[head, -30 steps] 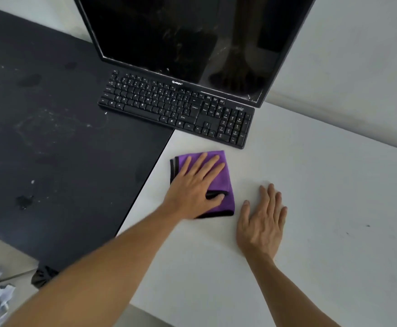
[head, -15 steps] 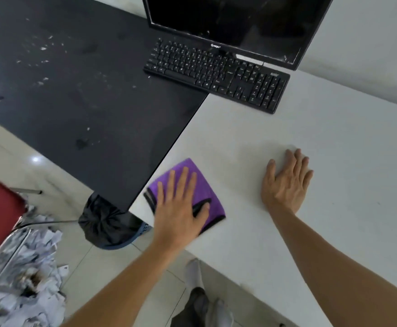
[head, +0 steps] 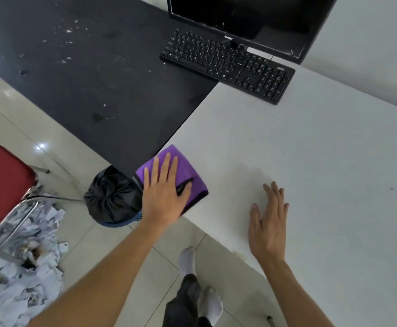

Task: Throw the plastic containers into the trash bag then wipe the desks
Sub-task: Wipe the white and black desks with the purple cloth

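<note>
Purple cloth (head: 196, 182) looks soft and light; the flat left hand (head: 164, 197) presses its middle. Right hand (head: 268, 227) is open, fingers straight, right of the cloth.

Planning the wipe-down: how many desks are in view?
2. The black desk is at left, speckled with debris; the white desk is at right, abutting it, with the cloth under the left hand. Others may lie out of frame.

- left grip (head: 163, 192): palm down, flat, fingers straight and slightly fanned, thumb angled out toward the right grip.
- left forearm (head: 103, 274): bare, extended, wrist in line behind the grip.
- right grip (head: 267, 223): palm down, fingers straight and close together, thumb splayed left, holding nothing.
- right forearm (head: 294, 293): bare, trails back from the grip.
- the grips are apart, not touching.
</note>
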